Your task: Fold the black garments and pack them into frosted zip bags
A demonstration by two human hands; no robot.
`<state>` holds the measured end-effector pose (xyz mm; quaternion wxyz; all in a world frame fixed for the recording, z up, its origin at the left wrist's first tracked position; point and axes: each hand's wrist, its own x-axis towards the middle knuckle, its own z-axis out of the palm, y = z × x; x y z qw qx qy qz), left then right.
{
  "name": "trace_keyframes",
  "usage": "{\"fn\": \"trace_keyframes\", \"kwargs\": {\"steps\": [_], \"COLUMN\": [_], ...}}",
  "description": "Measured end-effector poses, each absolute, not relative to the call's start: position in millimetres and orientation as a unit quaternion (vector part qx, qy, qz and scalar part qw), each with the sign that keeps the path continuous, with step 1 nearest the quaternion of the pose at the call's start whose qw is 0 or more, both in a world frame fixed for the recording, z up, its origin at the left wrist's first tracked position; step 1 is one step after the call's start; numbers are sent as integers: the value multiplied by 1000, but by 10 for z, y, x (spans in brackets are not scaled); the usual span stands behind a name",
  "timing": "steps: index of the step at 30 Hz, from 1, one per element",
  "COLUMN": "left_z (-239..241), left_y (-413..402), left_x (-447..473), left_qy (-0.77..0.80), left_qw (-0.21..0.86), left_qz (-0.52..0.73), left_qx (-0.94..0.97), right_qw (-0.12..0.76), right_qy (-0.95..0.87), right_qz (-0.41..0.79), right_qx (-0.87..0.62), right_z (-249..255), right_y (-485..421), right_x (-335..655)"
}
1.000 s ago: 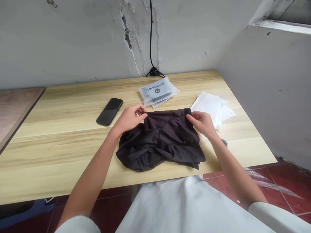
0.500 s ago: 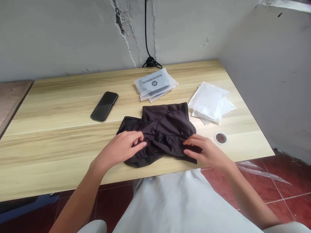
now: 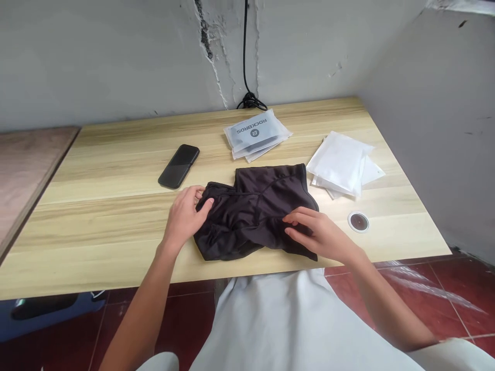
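A black fabric item (image 3: pixel 266 206) with stitched seams and bound edges lies flat but wrinkled near the table's front edge; its exact kind is unclear. At its left edge is my left hand (image 3: pixel 187 214), thumb over the cloth and curled fingers beside the corner, with a gap between them. My right hand (image 3: pixel 323 234) rests over the lower right part of the cloth, its thumb and fingers apart. Whether the right fingertips press on the fabric is hard to see.
Behind the cloth lie ROCKBROS-printed packets (image 3: pixel 255 133). White pouches (image 3: pixel 340 162) are stacked at the right, near a round cable grommet (image 3: pixel 359 222). A black phone (image 3: pixel 178 166) lies to the left on the wooden table (image 3: pixel 116 206). A black cable (image 3: pixel 251 100) hangs at the wall.
My left hand has moved from the middle of the cloth to its left edge. My right hand has shifted slightly inward over the cloth. The view has turned a little left.
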<state>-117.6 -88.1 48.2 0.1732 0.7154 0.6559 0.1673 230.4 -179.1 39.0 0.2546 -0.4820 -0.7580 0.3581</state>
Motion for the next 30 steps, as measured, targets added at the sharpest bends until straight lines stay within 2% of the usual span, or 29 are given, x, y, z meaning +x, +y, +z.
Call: {"fn": "trace_keyframes", "kwargs": {"steps": [3, 8, 14, 18, 20, 24, 26, 30], "left_z": [463, 540, 377, 464, 478, 271, 121, 9], "left_y": [-715, -617, -438, -636, -840, -1182, -1248, -1219], "left_x": [-1165, -1111, -1112, -999, -900, -775, -803, -980], "left_qy": [641, 587, 620, 577, 523, 446, 453, 473], "left_qw": [200, 8, 17, -32, -16, 65, 85, 113], "left_qz": [180, 290, 174, 218, 217, 79, 20, -22], "left_qx": [718, 756, 765, 786, 824, 889, 887, 873], "right_qw": [255, 244, 205, 218, 238, 266, 223, 103], "right_qy": [-775, -766, -782, -782, -778, -775, -788, -821], "right_qz": [346, 349, 326, 327, 316, 219, 162, 113], "right_qx": [-463, -481, -489, -484, -488, -530, -551, -550], "right_z": [347, 218, 84, 134, 171, 139, 44, -183], "right_y": [-1750, -1787, -1842, -1875, -1859, -1707, -1610, -1511], "right_x": [2202, 2192, 2198, 2189, 2151, 1991, 1911, 1838]}}
